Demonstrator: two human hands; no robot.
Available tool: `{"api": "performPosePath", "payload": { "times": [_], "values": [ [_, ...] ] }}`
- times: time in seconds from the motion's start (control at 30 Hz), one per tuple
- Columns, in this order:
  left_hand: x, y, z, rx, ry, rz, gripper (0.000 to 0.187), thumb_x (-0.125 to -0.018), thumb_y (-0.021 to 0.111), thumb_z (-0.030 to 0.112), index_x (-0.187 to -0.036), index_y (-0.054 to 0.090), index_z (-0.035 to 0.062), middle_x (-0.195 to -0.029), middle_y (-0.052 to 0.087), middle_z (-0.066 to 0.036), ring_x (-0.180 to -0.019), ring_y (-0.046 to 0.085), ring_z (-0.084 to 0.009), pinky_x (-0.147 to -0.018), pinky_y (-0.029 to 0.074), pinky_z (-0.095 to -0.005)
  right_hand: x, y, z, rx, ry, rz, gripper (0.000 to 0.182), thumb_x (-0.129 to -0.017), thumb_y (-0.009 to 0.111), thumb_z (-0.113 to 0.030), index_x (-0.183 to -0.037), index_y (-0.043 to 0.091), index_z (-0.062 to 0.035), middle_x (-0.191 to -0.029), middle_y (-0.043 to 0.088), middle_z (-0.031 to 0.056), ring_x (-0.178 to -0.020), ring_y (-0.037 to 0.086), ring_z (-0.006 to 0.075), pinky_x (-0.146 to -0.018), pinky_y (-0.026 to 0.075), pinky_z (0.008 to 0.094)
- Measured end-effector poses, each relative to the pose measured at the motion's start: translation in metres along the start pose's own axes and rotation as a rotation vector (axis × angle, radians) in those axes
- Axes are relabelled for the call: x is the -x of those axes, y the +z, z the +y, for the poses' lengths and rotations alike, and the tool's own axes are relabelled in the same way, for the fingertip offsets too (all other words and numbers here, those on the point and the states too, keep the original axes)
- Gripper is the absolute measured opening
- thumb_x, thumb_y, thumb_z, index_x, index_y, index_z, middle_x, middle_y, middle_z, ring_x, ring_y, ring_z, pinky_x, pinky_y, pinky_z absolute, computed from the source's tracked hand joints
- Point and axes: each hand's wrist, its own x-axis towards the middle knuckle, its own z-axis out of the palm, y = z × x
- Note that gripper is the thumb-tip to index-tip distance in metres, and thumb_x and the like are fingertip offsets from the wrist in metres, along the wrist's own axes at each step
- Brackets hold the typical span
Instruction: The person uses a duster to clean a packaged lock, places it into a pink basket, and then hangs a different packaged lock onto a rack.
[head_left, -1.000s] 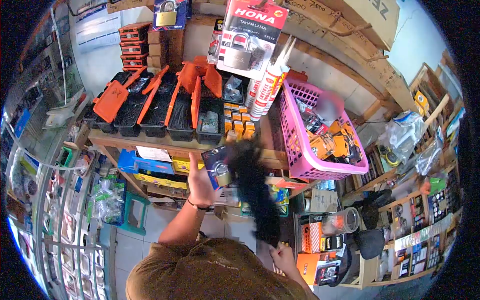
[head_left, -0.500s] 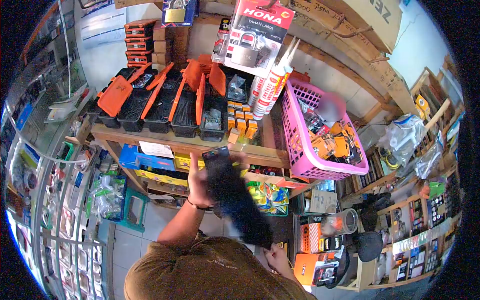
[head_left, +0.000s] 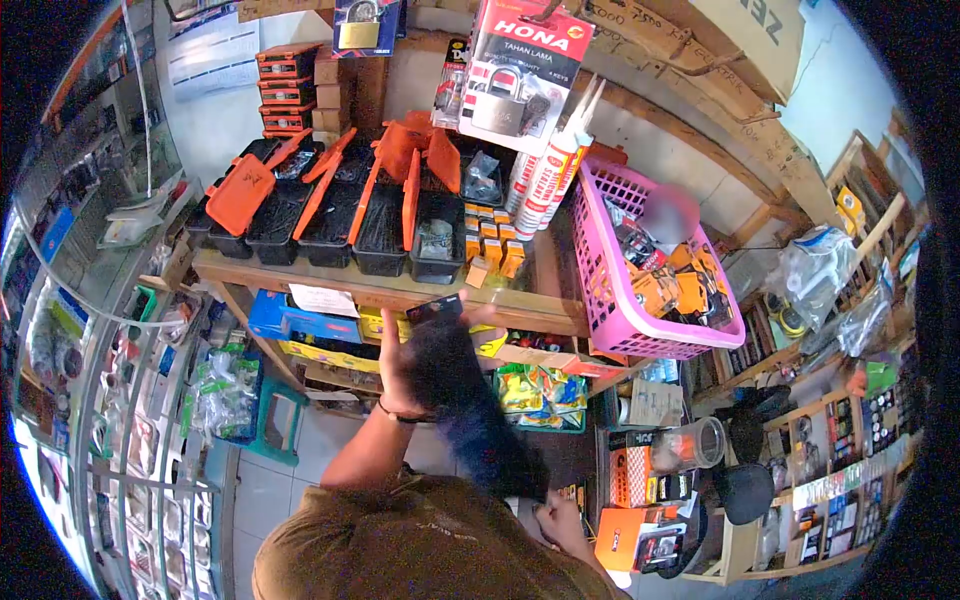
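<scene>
A long, dark, blurred bundle (head_left: 470,400) slants from below the counter edge down toward my chest. At its top is a small flat black end (head_left: 435,309) with faint markings. My left hand (head_left: 396,362), with a dark band at the wrist, lies under and around the upper part. Its thumb side shows on the left, and fingertips stick out on the right. Close to my body, my right hand (head_left: 562,522) is closed at the bundle's lower end. What exactly the bundle is, I cannot make out.
Black bins with orange lids (head_left: 385,215) line the wooden counter (head_left: 400,290). To their right stand small orange boxes (head_left: 495,240), sealant tubes (head_left: 548,180) and a pink basket (head_left: 660,335). A padlock pack (head_left: 510,90) hangs above. A green stool (head_left: 275,420) stands at lower left.
The view has shifted a little, so the counter and its goods sit slightly farther right. Both hands stay on the dark bundle, whose lower part has swung slightly.
</scene>
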Motion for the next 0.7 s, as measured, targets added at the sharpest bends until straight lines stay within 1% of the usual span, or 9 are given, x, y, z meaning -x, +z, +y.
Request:
{"api": "performPosePath", "payload": {
  "times": [0.1, 0.2, 0.33, 0.4, 0.43, 0.47, 0.53, 0.6, 0.7],
  "values": [
    [-0.004, 0.003, -0.003, -0.089, 0.049, 0.23, 0.085, -0.075, 0.021, 0.071, -0.131, 0.028, 0.0066, -0.129, 0.035, -0.02, -0.118, 0.036, -0.0321, -0.097, 0.027, -0.051, 0.001, 0.016, 0.042, 0.137, -0.124, -0.051, 0.017, -0.072, 0.06, -0.014, -0.068, 0.049, -0.0012, -0.052, 0.049, 0.0118, -0.045, 0.049, 0.0176, -0.042, 0.037, 0.0322],
    [-0.012, -0.006, 0.004, 0.007, -0.038, -0.166, 0.084, -0.075, 0.025, 0.07, -0.13, 0.029, 0.0063, -0.129, 0.034, -0.021, -0.118, 0.036, -0.033, -0.097, 0.027, -0.0517, 0.0, 0.003, 0.005, 0.286, -0.289, -0.156, 0.014, -0.073, 0.056, -0.01, -0.066, 0.047, -0.0008, -0.053, 0.049, 0.0115, -0.046, 0.048, 0.0162, -0.043, 0.035, 0.0316],
    [-0.01, 0.007, -0.001, -0.085, 0.1, 0.227, 0.083, -0.08, 0.026, 0.065, -0.128, 0.028, -0.0024, -0.127, 0.039, -0.017, -0.117, 0.039, -0.0276, -0.1, 0.027, -0.0371, 0.003, 0.009, 0.013, 0.103, 0.117, 0.058, 0.009, -0.072, 0.057, -0.011, -0.072, 0.054, -0.0028, -0.056, 0.052, 0.0133, -0.054, 0.055, 0.0182, -0.045, 0.039, 0.0344],
    [-0.011, 0.004, 0.0, -0.095, -0.006, 0.061, 0.08, -0.079, 0.027, 0.065, -0.13, 0.027, 0.0035, -0.128, 0.036, -0.019, -0.115, 0.039, -0.034, -0.094, 0.03, -0.0507, 0.005, 0.021, 0.043, 0.382, -0.124, -0.203, 0.009, -0.071, 0.055, -0.011, -0.07, 0.054, -0.0014, -0.053, 0.05, 0.0123, -0.049, 0.05, 0.0154, -0.044, 0.037, 0.0327],
    [-0.012, -0.009, -0.001, -0.047, -0.022, -0.058, 0.08, -0.079, 0.027, 0.066, -0.13, 0.027, 0.0046, -0.129, 0.035, -0.02, -0.115, 0.039, -0.0352, -0.093, 0.03, -0.0534, 0.006, 0.028, 0.045, -0.081, 0.384, -0.146, 0.009, -0.073, 0.052, -0.009, -0.07, 0.055, -0.0021, -0.049, 0.048, 0.0107, -0.044, 0.046, 0.0154, -0.043, 0.036, 0.0314],
    [-0.015, -0.022, -0.002, -0.002, -0.036, -0.183, 0.08, -0.078, 0.027, 0.066, -0.13, 0.027, 0.0056, -0.129, 0.035, -0.02, -0.114, 0.039, -0.0365, -0.091, 0.031, -0.0561, 0.004, 0.024, 0.034, -0.073, 0.377, -0.139, 0.009, -0.073, 0.052, -0.009, -0.07, 0.055, -0.0021, -0.049, 0.048, 0.0107, -0.044, 0.046, 0.0154, -0.043, 0.036, 0.0314],
    [-0.006, 0.011, -0.003, 0.133, -0.047, 0.112, 0.077, -0.08, 0.026, 0.064, -0.13, 0.029, 0.005, -0.13, 0.034, -0.021, -0.115, 0.038, -0.0356, -0.096, 0.028, -0.051, 0.005, 0.01, 0.002, 0.042, 0.013, 0.089, 0.009, -0.074, 0.054, -0.011, -0.072, 0.055, -0.0024, -0.05, 0.047, 0.0096, -0.045, 0.046, 0.0158, -0.044, 0.037, 0.0309],
    [-0.014, 0.0, -0.011, -0.109, 0.019, 0.24, 0.082, -0.077, 0.028, 0.067, -0.131, 0.026, 0.005, -0.132, 0.031, -0.02, -0.115, 0.038, -0.0363, -0.098, 0.026, -0.0505, 0.007, 0.007, 0.005, 0.089, 0.055, 0.046, 0.01, -0.073, 0.056, -0.01, -0.077, 0.053, -0.0012, -0.052, 0.045, 0.0085, -0.046, 0.045, 0.0153, -0.044, 0.037, 0.0295],
    [-0.016, -0.01, -0.011, 0.069, -0.059, -0.11, 0.08, -0.079, 0.029, 0.065, -0.129, 0.03, 0.0018, -0.128, 0.037, -0.02, -0.118, 0.037, -0.0325, -0.098, 0.028, -0.0452, 0.005, 0.004, 0.015, 0.253, -0.299, -0.016, 0.017, -0.073, 0.058, -0.014, -0.077, 0.05, -0.0004, -0.051, 0.043, 0.0137, -0.044, 0.047, 0.0203, -0.043, 0.036, 0.0322]
  ]
}}
